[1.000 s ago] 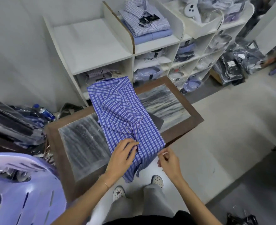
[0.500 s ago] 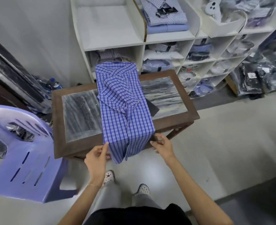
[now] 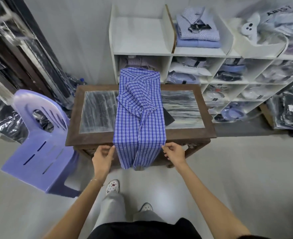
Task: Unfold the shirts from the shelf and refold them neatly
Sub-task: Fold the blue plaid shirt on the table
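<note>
A blue plaid shirt [image 3: 139, 111] lies lengthwise across the wooden table [image 3: 206, 135], sides folded in to a long strip. Its collar end reaches past the far edge and its hem hangs over the near edge. My left hand [image 3: 103, 156] pinches the strip's left edge just below the table's front rim. My right hand [image 3: 173, 151] pinches the right edge at the same height. Behind the table stands a white shelf [image 3: 143, 52] with its top-left compartment bare and two folded shirts [image 3: 198, 32] stacked in the compartment beside it.
A lilac plastic chair [image 3: 38, 145] stands just left of the table. Bagged garments [image 3: 287, 111] pile on the floor at the right, and more hang wrapped at the left. A dark flat piece [image 3: 169, 118] pokes out from under the shirt. My feet are below the table's front.
My hands left the top of the hem and slid out to its two side edges, now hanging over the table front. My view swung to face the table squarely.
</note>
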A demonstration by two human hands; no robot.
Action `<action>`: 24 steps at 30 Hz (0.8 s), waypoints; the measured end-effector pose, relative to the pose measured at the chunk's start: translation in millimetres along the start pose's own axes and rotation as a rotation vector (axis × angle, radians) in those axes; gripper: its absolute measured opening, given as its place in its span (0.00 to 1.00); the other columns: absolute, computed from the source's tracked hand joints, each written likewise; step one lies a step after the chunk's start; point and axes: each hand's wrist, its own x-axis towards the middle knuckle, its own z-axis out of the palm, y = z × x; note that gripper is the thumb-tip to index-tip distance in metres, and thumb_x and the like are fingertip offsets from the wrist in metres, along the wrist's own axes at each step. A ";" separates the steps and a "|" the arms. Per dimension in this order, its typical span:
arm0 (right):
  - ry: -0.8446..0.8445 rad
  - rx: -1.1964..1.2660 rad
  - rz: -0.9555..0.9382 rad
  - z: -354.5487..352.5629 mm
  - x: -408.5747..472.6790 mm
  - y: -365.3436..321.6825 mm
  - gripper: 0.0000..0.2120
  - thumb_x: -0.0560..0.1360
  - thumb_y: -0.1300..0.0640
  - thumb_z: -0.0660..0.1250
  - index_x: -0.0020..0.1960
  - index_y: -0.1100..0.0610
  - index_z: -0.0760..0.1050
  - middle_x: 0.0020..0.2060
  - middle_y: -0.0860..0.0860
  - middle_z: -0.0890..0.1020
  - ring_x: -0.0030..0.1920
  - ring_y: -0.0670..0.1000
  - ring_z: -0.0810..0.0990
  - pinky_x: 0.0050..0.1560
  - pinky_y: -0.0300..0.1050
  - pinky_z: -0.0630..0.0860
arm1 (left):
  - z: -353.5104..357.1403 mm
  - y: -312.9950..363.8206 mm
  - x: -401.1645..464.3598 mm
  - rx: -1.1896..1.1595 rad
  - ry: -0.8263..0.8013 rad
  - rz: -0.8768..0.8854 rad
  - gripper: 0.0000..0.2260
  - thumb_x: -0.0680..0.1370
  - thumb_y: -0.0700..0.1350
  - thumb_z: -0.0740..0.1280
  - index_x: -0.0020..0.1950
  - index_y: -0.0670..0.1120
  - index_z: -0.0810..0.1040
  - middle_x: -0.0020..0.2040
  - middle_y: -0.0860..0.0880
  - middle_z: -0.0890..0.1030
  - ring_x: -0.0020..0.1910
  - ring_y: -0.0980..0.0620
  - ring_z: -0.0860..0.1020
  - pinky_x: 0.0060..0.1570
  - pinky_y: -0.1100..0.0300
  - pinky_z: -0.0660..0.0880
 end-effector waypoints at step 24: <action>0.024 -0.007 -0.243 52.7 124.0 -167.4 0.11 0.76 0.59 0.68 0.58 0.59 0.75 0.50 0.51 0.79 0.50 0.49 0.78 0.55 0.43 0.76 | 69.3 147.6 179.8 -0.051 -0.406 0.117 0.21 0.81 0.38 0.62 0.72 0.47 0.62 0.45 0.46 0.78 0.39 0.50 0.79 0.35 0.63 0.78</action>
